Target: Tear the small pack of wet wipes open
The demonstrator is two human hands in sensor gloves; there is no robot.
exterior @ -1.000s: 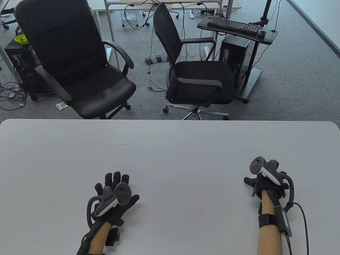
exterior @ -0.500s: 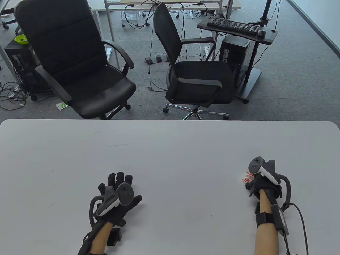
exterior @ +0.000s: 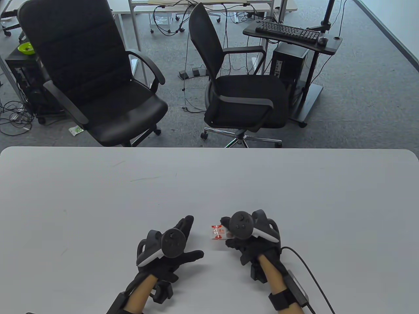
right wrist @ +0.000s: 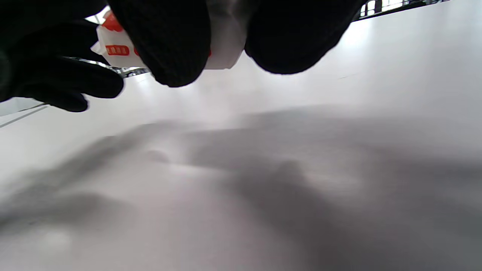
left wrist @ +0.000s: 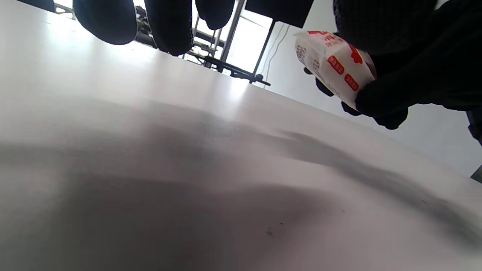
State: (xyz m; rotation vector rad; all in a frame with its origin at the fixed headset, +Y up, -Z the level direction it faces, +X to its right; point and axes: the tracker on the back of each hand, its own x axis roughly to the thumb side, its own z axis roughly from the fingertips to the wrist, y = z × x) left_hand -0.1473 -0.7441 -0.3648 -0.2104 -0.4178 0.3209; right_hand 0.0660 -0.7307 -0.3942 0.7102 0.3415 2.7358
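Note:
A small white pack of wet wipes (exterior: 218,233) with red print is held by my right hand (exterior: 244,237) a little above the grey table (exterior: 209,183), near the front middle. The pack also shows in the left wrist view (left wrist: 333,64) and in the right wrist view (right wrist: 113,45), with black gloved fingers (right wrist: 169,41) wrapped around it. My left hand (exterior: 176,242) hovers just left of the pack with its fingers spread, holding nothing; a small gap lies between them. Its fingertips (left wrist: 169,26) hang at the top of the left wrist view.
Two black office chairs (exterior: 98,85) (exterior: 242,95) stand beyond the table's far edge. A stand with a keyboard (exterior: 288,32) is at the back right. A cable (exterior: 314,281) trails from my right wrist across the table front.
My right hand has carried the pack from the right side of the table to the front middle. My left hand has moved right toward it and turned.

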